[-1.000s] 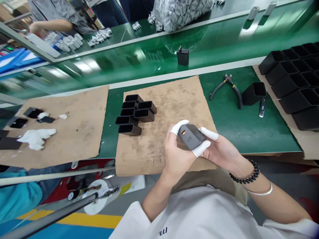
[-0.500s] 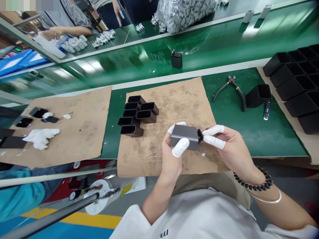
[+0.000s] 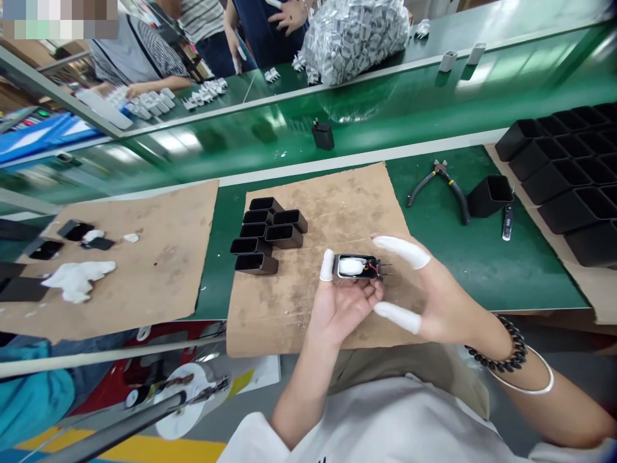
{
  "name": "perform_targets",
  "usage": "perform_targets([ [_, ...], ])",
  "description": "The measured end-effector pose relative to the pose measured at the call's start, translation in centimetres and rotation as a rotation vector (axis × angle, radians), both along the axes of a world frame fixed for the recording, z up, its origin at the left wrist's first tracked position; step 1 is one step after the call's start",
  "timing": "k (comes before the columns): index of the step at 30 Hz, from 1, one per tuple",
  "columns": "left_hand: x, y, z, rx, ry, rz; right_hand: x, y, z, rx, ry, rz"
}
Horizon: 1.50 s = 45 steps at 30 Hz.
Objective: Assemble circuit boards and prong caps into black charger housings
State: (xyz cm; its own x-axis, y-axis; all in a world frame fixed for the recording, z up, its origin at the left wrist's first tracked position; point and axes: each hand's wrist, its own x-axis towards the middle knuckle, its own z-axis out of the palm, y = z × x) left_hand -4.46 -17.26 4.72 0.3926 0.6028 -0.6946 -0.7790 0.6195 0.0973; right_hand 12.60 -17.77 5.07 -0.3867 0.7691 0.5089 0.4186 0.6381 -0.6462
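Note:
My left hand (image 3: 340,302) grips a small dark charger casing (image 3: 357,267) over the brown cardboard sheet (image 3: 318,257). The casing's open side faces me and shows white filling and red wires inside. My right hand (image 3: 427,292) hovers just right of the casing with fingers spread, white finger cots on thumb and forefinger, holding nothing. A cluster of several empty black casings (image 3: 265,235) lies on the cardboard to the left of my hands.
Pliers (image 3: 441,183), a single black casing (image 3: 489,195) and a small tool (image 3: 506,222) lie on the green bench to the right. Rows of black casings (image 3: 563,173) fill the far right. A charger (image 3: 322,135) rides the green conveyor. Other people work beyond it.
The casing has been turned so its open end faces me. My right hand let go of it and opened. The view shifted slightly.

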Motion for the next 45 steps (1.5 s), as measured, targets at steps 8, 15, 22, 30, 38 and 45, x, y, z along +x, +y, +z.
perform_targets([
  [8,0.1,0.5,-1.8,0.175,-0.051,-0.083,0.4,7.3,3.3,-0.07,-0.487,0.157],
  [15,-0.1,0.4,-4.2,0.412,-0.056,-0.195,4.4,24.0,5.5,-0.171,-0.597,-0.448],
  [22,-0.1,0.4,-4.2,0.498,-0.023,-0.265,5.5,29.6,2.3,-0.337,-0.531,-0.721],
  [30,-0.1,0.2,-4.1,0.498,0.029,-0.287,5.7,25.3,1.9,-0.202,-0.492,-0.457],
  [38,0.6,-0.4,-4.2,0.675,0.308,-0.333,2.9,15.7,-3.3,-0.027,-0.51,-0.245],
  [45,0.0,-0.9,-4.2,0.989,0.623,-0.596,2.4,15.1,-5.6,0.051,-0.547,-0.182],
])
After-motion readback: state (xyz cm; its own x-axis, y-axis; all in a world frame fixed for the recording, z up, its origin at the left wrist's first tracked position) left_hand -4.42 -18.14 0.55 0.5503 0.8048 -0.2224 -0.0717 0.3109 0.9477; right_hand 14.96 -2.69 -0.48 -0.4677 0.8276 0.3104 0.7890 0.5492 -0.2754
